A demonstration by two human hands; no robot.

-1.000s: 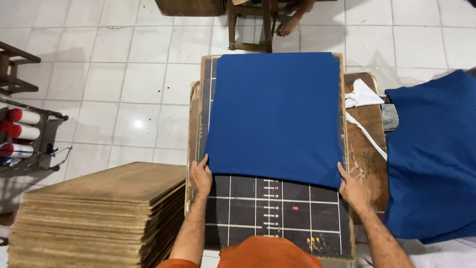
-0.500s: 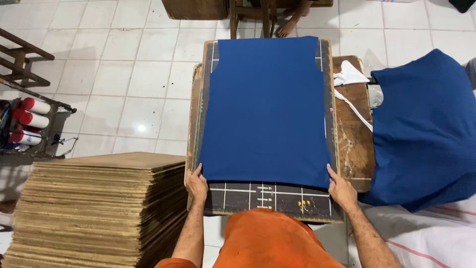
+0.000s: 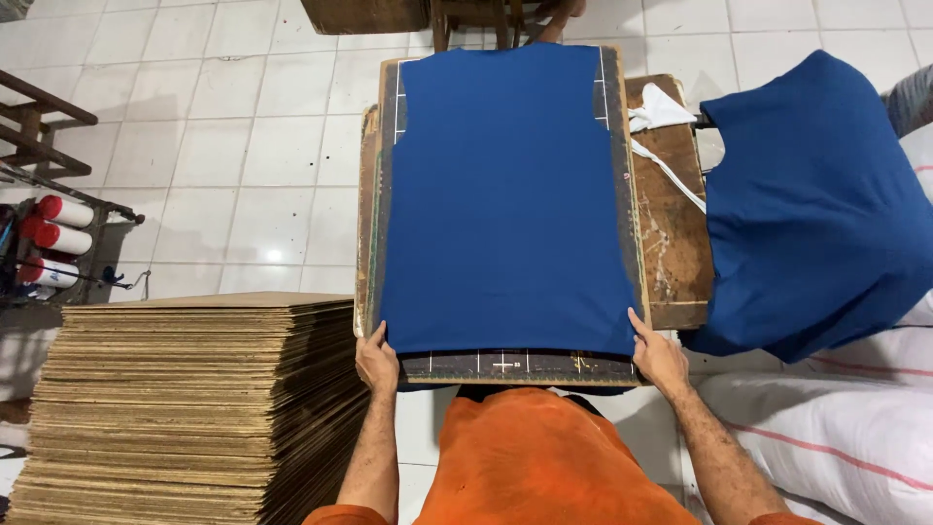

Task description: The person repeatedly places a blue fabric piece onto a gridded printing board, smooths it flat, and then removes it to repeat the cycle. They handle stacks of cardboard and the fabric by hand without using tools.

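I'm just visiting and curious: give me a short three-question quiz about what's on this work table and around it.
1. True or false: the blue cloth lies flat on the gridded board.
2. Which hand grips the cloth's near right corner?
A. left hand
B. right hand
3. What stands stacked at the person's left?

Key:
1. True.
2. B; the left hand holds the other near corner.
3. A stack of thin boards.

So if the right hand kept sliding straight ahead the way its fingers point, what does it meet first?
The right hand already touches the near right corner of the blue fabric on the gridded board. Going on, it would likely ride up that fabric's right edge.
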